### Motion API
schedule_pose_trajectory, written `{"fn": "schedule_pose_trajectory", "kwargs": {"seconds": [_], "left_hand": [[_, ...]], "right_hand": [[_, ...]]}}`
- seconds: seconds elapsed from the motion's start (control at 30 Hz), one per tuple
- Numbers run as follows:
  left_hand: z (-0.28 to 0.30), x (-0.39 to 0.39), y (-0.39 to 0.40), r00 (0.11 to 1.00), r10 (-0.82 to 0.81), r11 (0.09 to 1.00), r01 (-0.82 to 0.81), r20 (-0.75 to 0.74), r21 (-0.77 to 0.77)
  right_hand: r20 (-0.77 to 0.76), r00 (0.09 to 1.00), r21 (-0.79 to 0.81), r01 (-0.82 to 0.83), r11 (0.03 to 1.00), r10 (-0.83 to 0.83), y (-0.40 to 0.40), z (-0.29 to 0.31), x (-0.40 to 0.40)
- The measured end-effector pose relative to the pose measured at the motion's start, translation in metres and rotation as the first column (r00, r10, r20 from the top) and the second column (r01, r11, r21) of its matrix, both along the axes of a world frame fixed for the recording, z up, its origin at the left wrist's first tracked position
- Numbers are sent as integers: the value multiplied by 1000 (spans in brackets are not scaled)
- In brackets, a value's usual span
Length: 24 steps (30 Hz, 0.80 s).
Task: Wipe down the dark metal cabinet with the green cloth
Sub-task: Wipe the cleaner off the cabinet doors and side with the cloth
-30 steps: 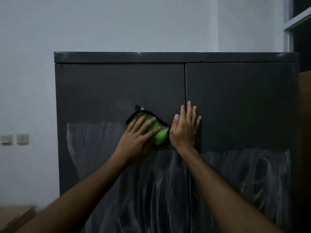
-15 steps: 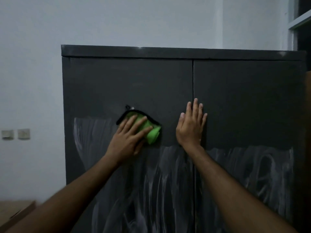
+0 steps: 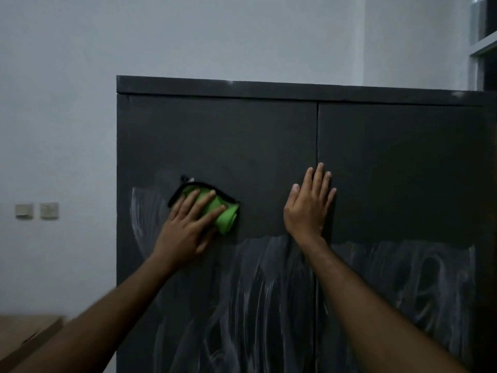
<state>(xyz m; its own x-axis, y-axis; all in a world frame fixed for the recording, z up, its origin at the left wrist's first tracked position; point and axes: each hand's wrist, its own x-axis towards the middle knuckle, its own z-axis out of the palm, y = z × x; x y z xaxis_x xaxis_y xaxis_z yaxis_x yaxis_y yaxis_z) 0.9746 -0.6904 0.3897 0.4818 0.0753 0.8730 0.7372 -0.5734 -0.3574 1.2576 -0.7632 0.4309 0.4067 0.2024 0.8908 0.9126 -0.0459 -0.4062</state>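
Note:
A dark metal cabinet (image 3: 390,146) with two doors fills the view. Its upper half looks plain dark; the lower half carries whitish smears. My left hand (image 3: 185,227) presses a folded green cloth (image 3: 224,215) with a black edge flat against the left door, fingers straight. Flat on the seam between the doors lies my right hand (image 3: 309,208), fingers together and pointing up. The cloth sits at the upper border of the smeared area.
A pale wall stands behind and left of the cabinet, with two wall switches (image 3: 36,211) at cloth height. A brown cardboard box (image 3: 24,337) sits at the lower left. A window frame (image 3: 484,44) shows at the upper right.
My left hand has slid the cloth leftwards along the left door, away from my right hand. The right hand stays on the door seam. The view has shifted left.

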Motion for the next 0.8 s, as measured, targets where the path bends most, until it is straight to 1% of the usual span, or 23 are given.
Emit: {"fn": "schedule_pose_trajectory", "kwargs": {"seconds": [0.03, 0.07, 0.13, 0.2, 0.27, 0.3, 0.33, 0.4, 0.47, 0.53, 0.57, 0.6, 0.67, 0.73, 0.77, 0.8], "left_hand": [[-13, -13, 2, 998, 9, 1000, -9, -65, 9], [-17, -28, 5, 995, 14, 1000, -13, -100, 8], [-8, -51, 11, 997, 31, 999, -30, -68, 14], [19, -59, 13, 995, 57, 998, -56, 85, -15], [47, -47, 8, 966, 73, 995, -53, 248, -90], [52, -36, 5, 957, 61, 994, -32, 285, -106], [49, -24, 2, 960, 36, 995, -7, 277, -102], [21, -12, -1, 990, 4, 998, 5, 143, -68], [-14, -25, 3, 1000, 1, 1000, -1, 8, -23], [-25, -53, 10, 999, 16, 1000, -16, -38, -13], [-20, -65, 15, 999, 31, 999, -31, -18, -14], [-10, -76, 18, 999, 42, 999, -41, 34, -24], [23, -86, 23, 978, 47, 998, -38, 202, -50], [47, -78, 20, 947, 59, 996, -33, 317, -85], [50, -70, 19, 942, 58, 995, -28, 331, -94], [46, -63, 18, 950, 48, 996, -20, 310, -91]], "right_hand": [[-4, 1000, 3, -3, 1000, 3, 1, 0, -1], [-6, 1000, 3, -3, 1000, 3, 1, -1, -1], [-3, 1000, 3, 7, 1000, -7, 2, -1, 0], [6, 1000, 2, 17, 1000, -17, 3, -1, 0], [4, 1000, 4, 29, 1000, -29, 5, 0, 0], [1, 999, 5, 35, 999, -35, 6, 0, -1], [-2, 999, 8, 38, 999, -38, 8, 0, -1], [-13, 999, 23, 40, 999, -39, 9, 1, -3], [-20, 999, 33, 39, 999, -38, 9, 1, -5], [-11, 999, 34, 39, 999, -38, 10, 0, -3], [-2, 999, 32, 40, 999, -40, 10, -1, -2], [6, 999, 28, 44, 999, -44, 10, -1, 0], [11, 999, 18, 52, 998, -52, 10, -2, 1], [12, 998, 10, 57, 998, -58, 10, -2, 0], [15, 998, 4, 59, 998, -59, 10, -1, 0], [18, 998, -3, 60, 998, -60, 9, -1, 0]]}}
